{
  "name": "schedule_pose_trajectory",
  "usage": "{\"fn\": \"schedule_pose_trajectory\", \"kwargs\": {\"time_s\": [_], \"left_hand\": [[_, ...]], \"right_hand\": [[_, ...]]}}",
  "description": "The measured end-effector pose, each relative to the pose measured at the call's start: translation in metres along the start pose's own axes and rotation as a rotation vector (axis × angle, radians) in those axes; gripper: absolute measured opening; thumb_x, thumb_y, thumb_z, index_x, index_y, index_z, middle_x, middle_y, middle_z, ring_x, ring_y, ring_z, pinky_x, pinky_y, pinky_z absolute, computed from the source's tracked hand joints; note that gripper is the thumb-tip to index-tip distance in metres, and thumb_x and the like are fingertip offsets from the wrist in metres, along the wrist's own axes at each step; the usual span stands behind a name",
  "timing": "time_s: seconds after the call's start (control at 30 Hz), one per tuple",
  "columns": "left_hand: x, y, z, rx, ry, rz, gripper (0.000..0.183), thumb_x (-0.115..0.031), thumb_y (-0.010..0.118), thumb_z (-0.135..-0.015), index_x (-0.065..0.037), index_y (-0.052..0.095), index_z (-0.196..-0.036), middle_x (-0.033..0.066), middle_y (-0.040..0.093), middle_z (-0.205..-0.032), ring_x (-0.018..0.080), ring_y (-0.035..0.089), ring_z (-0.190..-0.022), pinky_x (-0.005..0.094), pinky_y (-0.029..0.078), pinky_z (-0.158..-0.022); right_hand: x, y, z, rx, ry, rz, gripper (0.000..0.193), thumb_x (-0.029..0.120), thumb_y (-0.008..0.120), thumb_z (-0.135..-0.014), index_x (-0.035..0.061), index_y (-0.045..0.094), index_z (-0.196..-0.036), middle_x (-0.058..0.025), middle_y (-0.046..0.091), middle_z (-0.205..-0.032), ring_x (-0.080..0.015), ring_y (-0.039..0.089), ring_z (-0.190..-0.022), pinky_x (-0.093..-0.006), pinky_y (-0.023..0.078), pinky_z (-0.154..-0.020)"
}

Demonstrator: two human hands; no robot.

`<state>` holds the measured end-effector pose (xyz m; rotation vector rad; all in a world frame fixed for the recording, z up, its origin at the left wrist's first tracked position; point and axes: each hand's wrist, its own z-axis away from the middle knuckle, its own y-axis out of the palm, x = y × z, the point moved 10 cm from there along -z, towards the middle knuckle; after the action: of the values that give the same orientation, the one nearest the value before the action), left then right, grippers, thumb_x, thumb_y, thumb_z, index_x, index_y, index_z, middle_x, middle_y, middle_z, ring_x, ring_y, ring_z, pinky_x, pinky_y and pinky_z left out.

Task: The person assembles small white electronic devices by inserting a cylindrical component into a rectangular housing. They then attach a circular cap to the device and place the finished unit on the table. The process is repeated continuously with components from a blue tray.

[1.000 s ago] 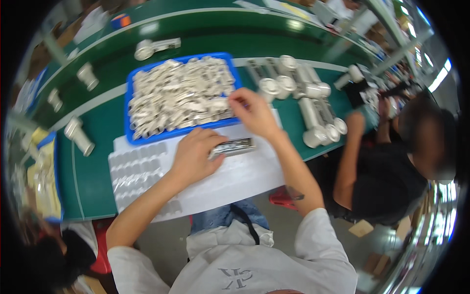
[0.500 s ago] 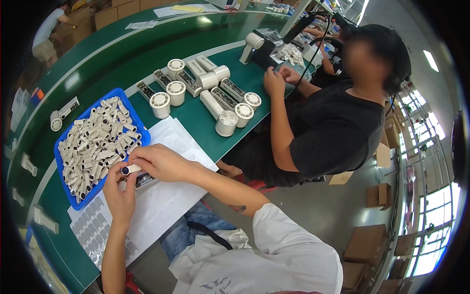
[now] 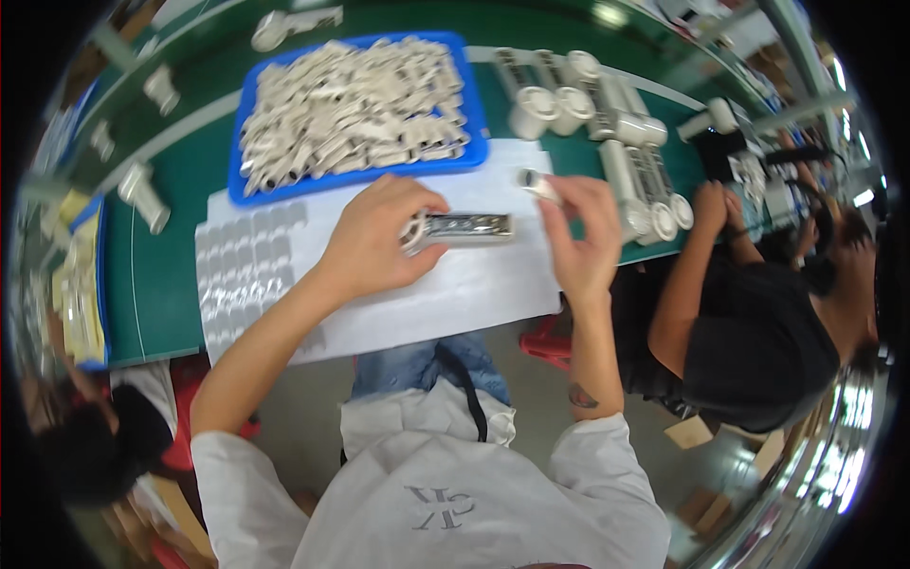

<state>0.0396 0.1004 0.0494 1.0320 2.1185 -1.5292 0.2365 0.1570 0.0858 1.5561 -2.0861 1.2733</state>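
Observation:
My left hand (image 3: 379, 232) grips the round end of a white handheld fan body (image 3: 479, 236), which lies level over white paper (image 3: 436, 308). Its long side is uncovered, showing dark electronics inside. To its right, my right hand (image 3: 583, 228) pinches a small white plastic piece (image 3: 537, 184) with a dark round end, held apart from the body. Many similar pieces (image 3: 351, 104) fill a blue tray (image 3: 477, 156) just beyond my hands. Next to my left forearm lies a sheet of grey labels (image 3: 248, 251).
Several white fan bodies (image 3: 616, 175) stand and lie at the right of the green table (image 3: 171, 318). Beyond them sits a co-worker in a black shirt (image 3: 758, 341). More fan parts (image 3: 144, 197) rest at the left, near a blue bin (image 3: 95, 332) with yellowish contents.
My view has swung to the right and down. My hands have drawn apart: the left now grips the fan body, while the small white piece both hands were touching is in the right.

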Motion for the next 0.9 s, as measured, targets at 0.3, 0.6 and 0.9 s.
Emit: {"fn": "schedule_pose_trajectory", "kwargs": {"time_s": [0.3,0.6,0.9], "left_hand": [[0.008,0.007,0.009,0.053,-0.001,0.082,0.032,-0.009,0.077,-0.069,-0.008,0.067,-0.1,0.0059,0.065,-0.098,0.0271,0.058,-0.093,0.0373,0.047,-0.082],[0.006,0.01,0.005,0.122,0.028,0.078,0.032,-0.009,0.076,-0.068,-0.009,0.071,-0.1,0.0061,0.067,-0.098,0.0271,0.06,-0.093,0.0372,0.048,-0.082],[0.007,0.012,0.013,0.065,-0.019,0.071,0.041,-0.01,0.078,-0.067,-0.012,0.067,-0.107,0.0045,0.066,-0.096,0.0258,0.059,-0.093,0.0371,0.049,-0.082]], "right_hand": [[-0.039,0.022,0.022,0.253,0.259,0.068,0.019,0.004,0.072,-0.082,0.0024,0.072,-0.101,-0.0058,0.061,-0.093,-0.0141,0.059,-0.077,-0.0291,0.047,-0.064],[-0.014,0.064,0.039,0.471,0.694,-1.628,0.035,0.021,0.057,-0.093,-0.0067,0.055,-0.114,-0.0119,0.062,-0.094,-0.0189,0.056,-0.074,-0.0345,0.044,-0.069],[0.03,0.06,0.017,0.401,0.0,-0.061,0.022,-0.001,0.074,-0.08,-0.0015,0.069,-0.101,-0.0084,0.063,-0.092,-0.0162,0.063,-0.075,-0.0259,0.051,-0.067]]}}
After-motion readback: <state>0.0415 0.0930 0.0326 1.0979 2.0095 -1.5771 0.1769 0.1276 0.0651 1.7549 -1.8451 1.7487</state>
